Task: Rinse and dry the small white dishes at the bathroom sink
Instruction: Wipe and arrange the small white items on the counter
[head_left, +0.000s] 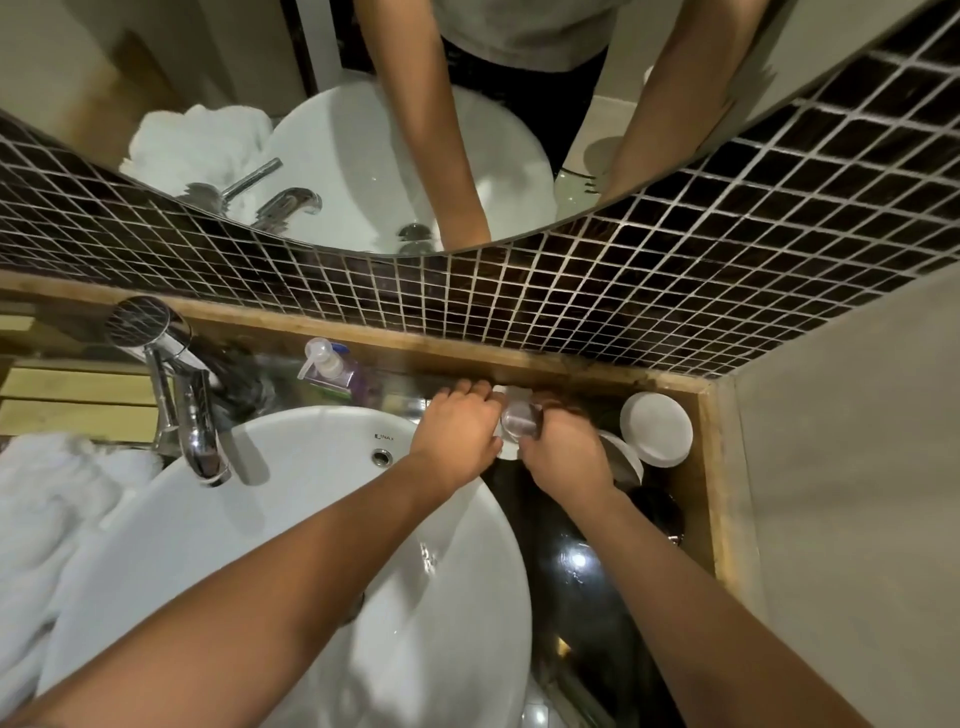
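My left hand (457, 431) and my right hand (563, 454) meet over the dark counter just behind the right rim of the white sink (291, 525). Between them they grip a small pale round dish (521, 420), and my fingers hide most of it. Its exact shape is unclear. To the right, a round white dish (657, 428) stands in the counter's back corner. A second white dish (623, 460) lies partly under it and behind my right hand. No water runs from the chrome tap (200, 441).
A pump soap bottle (328, 364) stands behind the sink. A chrome hand shower (141, 319) sits at the back left. White towels (47, 519) are piled left of the basin. A wooden ledge (714, 467), the tiled wall and a mirror (363, 130) close in the counter.
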